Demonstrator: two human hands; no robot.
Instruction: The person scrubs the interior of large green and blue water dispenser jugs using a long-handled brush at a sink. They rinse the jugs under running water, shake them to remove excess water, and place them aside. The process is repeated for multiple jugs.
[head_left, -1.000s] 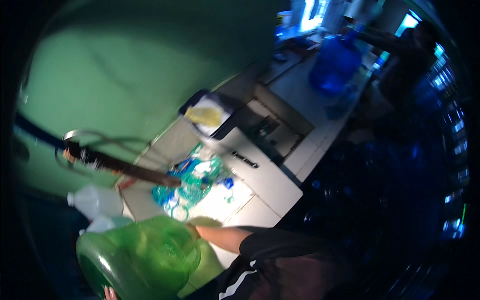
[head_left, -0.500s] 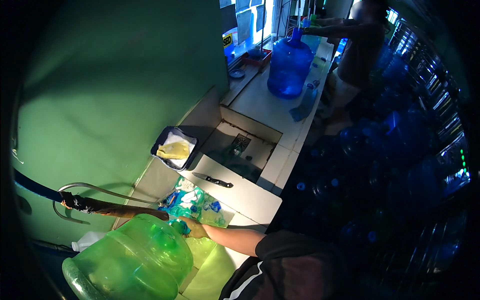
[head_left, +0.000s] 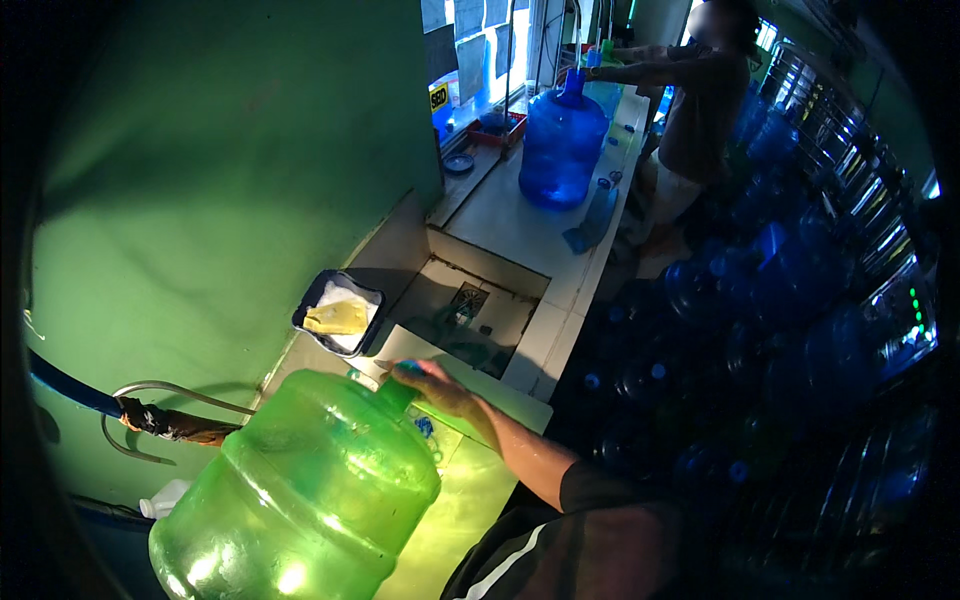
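Observation:
A large translucent green water jug [head_left: 300, 490] lies tilted across the lower left, its neck pointing up and to the right. My right hand [head_left: 440, 388] is closed around the jug's neck, and a bit of blue shows at its fingertips. The jug and this hand cover most of the scraps of coloured plastic on the counter; one blue scrap [head_left: 424, 427] shows beside the neck. The knife is mostly hidden behind my hand. My left hand is not in view.
A dark basin [head_left: 375, 312] with foam and a yellow sponge [head_left: 337, 318] stands by the wall. Beyond is a tiled sink [head_left: 520, 335]. A blue jug [head_left: 563, 150] stands farther along, where another person [head_left: 700, 110] works. A hose [head_left: 75, 385] and bent metal pipe [head_left: 150, 460] run along the left.
The green jug has moved up and to the right, with my right hand on its neck. It now covers more of the plastic scraps, and my hand hides the knife's handle.

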